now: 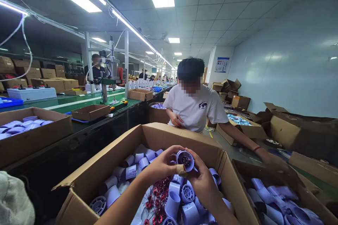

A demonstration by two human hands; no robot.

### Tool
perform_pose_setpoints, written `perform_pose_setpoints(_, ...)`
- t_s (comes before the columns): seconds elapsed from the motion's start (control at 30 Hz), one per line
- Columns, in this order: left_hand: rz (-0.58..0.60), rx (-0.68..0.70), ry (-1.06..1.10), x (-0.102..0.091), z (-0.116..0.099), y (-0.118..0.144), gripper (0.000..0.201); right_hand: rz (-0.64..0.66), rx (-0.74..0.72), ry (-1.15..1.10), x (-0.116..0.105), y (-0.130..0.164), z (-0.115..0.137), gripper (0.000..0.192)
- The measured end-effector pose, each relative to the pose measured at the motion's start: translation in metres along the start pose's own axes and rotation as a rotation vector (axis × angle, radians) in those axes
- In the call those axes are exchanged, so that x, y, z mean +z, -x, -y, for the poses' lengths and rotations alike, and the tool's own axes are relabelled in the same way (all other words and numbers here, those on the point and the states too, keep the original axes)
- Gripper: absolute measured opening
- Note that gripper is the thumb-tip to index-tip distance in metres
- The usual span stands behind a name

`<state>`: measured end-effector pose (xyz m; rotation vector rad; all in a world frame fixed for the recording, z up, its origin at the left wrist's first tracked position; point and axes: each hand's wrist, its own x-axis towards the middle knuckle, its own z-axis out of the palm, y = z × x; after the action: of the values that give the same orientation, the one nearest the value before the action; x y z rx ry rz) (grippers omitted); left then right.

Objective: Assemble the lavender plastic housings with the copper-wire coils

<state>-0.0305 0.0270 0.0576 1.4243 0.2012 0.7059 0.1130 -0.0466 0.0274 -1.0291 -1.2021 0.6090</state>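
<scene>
Hands: left hand (161, 165) and right hand (202, 177) pinch one lilac round housing (185, 160) between them, fingers (182, 169) clenched on its rim, a plaster on one.
Where: held above the open cardboard box (105, 168), at 12 o'clock of its pile.
Risk: a loose pinch could drop the housing into the pile of lilac parts (169, 197); the red copper coils (157, 200) below might snag or bend.
Desk: green conveyor desk (79, 102) at 10 o'clock carries cartons and a press (112, 74).
Room: a seated co-worker (195, 105) at 12 o'clock; strip lights overhead, pale wall at 2 o'clock.
</scene>
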Motion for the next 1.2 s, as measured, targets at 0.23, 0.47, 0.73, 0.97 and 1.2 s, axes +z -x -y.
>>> perform_pose_setpoints(0.23,0.004,0.037,0.047,-0.005,0.004,-0.003,0.071,0.123,0.143,-0.2,-0.002,0.006,0.019,0.06)
perform_pose_setpoints(0.47,0.01,0.033,0.007,-0.004,0.004,-0.002,0.067,0.061,0.155,-0.173,-0.006,0.003,0.025,0.053)
perform_pose_setpoints(0.73,-0.037,0.047,-0.069,-0.003,0.013,-0.002,0.067,-0.066,0.057,-0.098,0.007,0.003,0.015,0.042)
perform_pose_setpoints(0.97,-0.094,0.033,-0.08,-0.005,0.012,-0.003,0.068,-0.042,0.069,-0.083,0.006,-0.001,0.016,0.044)
perform_pose_setpoints(1.2,-0.085,0.07,-0.037,0.002,0.01,-0.004,0.067,-0.073,0.106,-0.13,0.007,-0.002,0.018,0.045)
